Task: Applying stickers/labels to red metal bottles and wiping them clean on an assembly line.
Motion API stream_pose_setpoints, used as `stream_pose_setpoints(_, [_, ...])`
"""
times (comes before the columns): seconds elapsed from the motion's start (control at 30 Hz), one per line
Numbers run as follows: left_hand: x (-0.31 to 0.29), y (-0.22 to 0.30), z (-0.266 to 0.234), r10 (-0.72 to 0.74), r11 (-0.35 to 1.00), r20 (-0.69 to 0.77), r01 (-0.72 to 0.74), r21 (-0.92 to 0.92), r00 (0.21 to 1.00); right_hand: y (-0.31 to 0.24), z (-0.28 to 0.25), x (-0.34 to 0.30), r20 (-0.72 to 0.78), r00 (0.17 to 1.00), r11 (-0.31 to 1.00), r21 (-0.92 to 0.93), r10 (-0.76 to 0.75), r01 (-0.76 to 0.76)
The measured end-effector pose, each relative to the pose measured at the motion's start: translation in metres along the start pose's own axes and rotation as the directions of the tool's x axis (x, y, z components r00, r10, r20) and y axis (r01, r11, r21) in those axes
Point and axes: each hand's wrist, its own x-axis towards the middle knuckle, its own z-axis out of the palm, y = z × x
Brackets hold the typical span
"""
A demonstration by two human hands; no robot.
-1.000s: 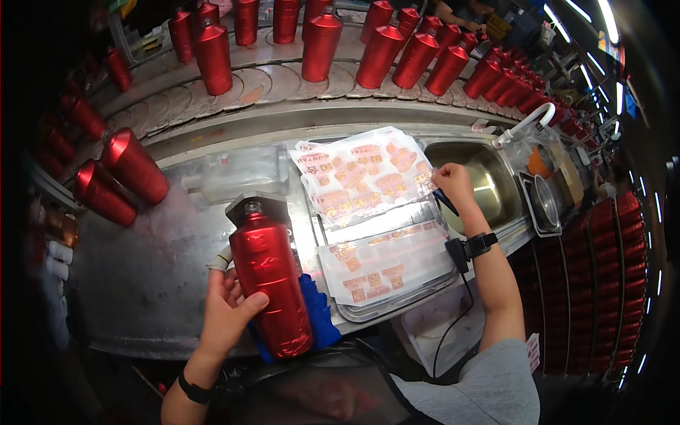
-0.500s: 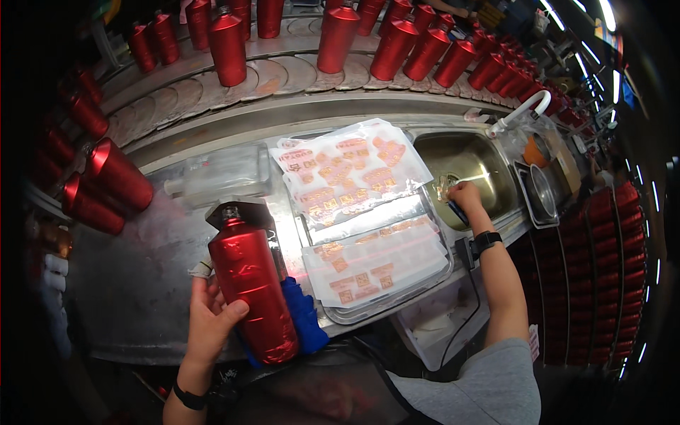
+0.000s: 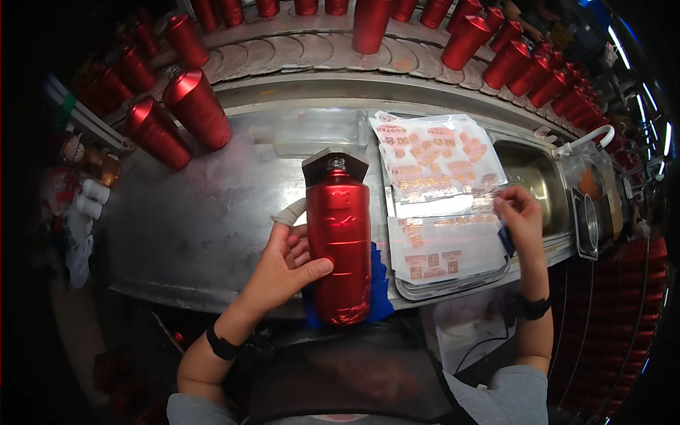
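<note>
A glossy red bottle (image 3: 340, 248) with a clear threaded neck leans back in a dark holder (image 3: 358, 167), over a blue cloth (image 3: 381, 287). My left hand (image 3: 280, 265) grips its left side, thumb across the front and fingers curled along the edge; one finger has a pale wrap. My right hand (image 3: 523, 216) pinches a small transparent film decal (image 3: 485, 200) with fine dark print above the sheets. Something dark blue (image 3: 506, 241) shows under that hand, partly hidden. Decal sheets (image 3: 439, 156) with gold and red print lie on a tray (image 3: 453, 289) right of the bottle.
Behind the sheets is a steel sink (image 3: 528, 166) holding water, with a white faucet (image 3: 588, 140). A clear plastic tray (image 3: 319, 131) lies at the back. Two red bottles (image 3: 198, 110) stand on the left. Beyond runs a conveyor (image 3: 283, 53) carrying many more.
My right hand has come out of the sink and moved left over the sheets with the film decal. My left hand stays on the bottle. The whole view has turned leftward.
</note>
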Motion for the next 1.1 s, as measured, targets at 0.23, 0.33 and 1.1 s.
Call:
stream_pose_setpoints(0.23, [-0.004,-0.001,-0.012,0.048,0.999,0.04,-0.048,0.006,0.998,-0.122,0.131,-0.066,0.413,0.909,0.918,0.379,-0.051,-0.12])
stream_pose_setpoints(0.33, [-0.002,0.01,-0.005,0.073,0.982,0.043,-0.064,-0.175,0.996,-0.136,0.16,-0.069,0.375,0.926,0.896,0.421,-0.031,-0.141])
stream_pose_setpoints(1.1, [0.012,0.01,0.004,0.061,0.988,-0.091,-0.073,-0.133,0.994,-0.093,0.183,-0.066,0.41,0.904,0.845,0.437,0.117,-0.307])
